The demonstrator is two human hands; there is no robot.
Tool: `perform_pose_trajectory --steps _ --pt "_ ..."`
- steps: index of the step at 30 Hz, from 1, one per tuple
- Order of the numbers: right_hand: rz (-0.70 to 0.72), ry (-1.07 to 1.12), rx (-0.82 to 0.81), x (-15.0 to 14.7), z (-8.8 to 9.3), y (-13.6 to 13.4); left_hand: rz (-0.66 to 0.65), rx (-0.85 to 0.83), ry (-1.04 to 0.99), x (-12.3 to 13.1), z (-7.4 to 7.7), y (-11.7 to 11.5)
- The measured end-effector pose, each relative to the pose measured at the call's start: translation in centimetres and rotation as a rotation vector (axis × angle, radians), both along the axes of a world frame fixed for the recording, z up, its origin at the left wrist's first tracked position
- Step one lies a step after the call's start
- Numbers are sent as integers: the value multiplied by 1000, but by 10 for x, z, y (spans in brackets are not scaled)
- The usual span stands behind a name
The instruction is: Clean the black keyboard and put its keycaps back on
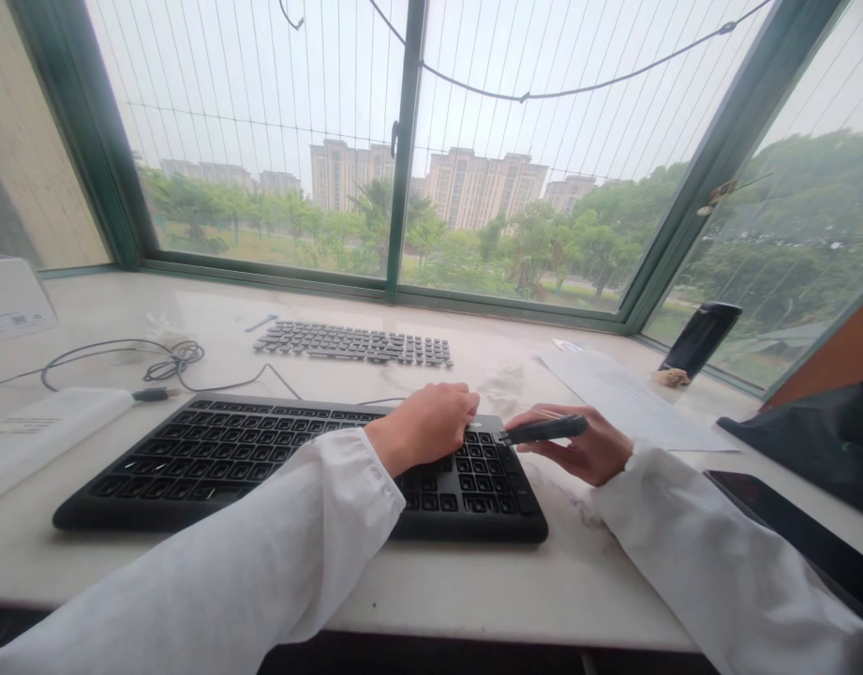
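Right hand fingers pinching black plastic tool; long axis runs across keyboard, tip at keyboard's upper right keys, toward left hand, nearer hand; its fingers pressed together on keys.

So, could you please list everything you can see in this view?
keyboard: 1, black, on the counter in front of the person
loose keycaps: many, black, in rows behind the keyboard
handled tool: 1, black, at the keyboard's right side
cable: 1, black, coiled at back left
white boxes: 2, white, at left
paper sheet: 1, white, right of the keyboard
cylinder: 1, black, by the window at right
flat device: 1, black, front right
dark bag or cloth: 1, black, far right
counter: 1, white marble-like, under everything
window: 1, green-framed, behind the counter
left hand: 1, on the keyboard
right hand: 1, holding the handled tool
sleeves: 2, white, on both arms
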State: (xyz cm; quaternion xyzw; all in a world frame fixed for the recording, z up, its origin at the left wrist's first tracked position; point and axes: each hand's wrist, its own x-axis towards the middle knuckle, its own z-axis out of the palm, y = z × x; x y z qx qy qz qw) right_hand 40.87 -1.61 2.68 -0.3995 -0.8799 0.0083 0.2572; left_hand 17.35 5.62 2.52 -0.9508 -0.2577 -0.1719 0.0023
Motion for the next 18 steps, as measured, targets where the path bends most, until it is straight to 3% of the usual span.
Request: perform_pose_trajectory --steps 9,13,18 --pt "83 -15 253 -2 -19 -4 -1 -21 -8 0 0 1" --pt "123 -55 332 2 -19 -3 2 -33 -11 0 0 0" --pt "-8 41 413 -4 -8 -8 9 -31 -5 0 0 0"
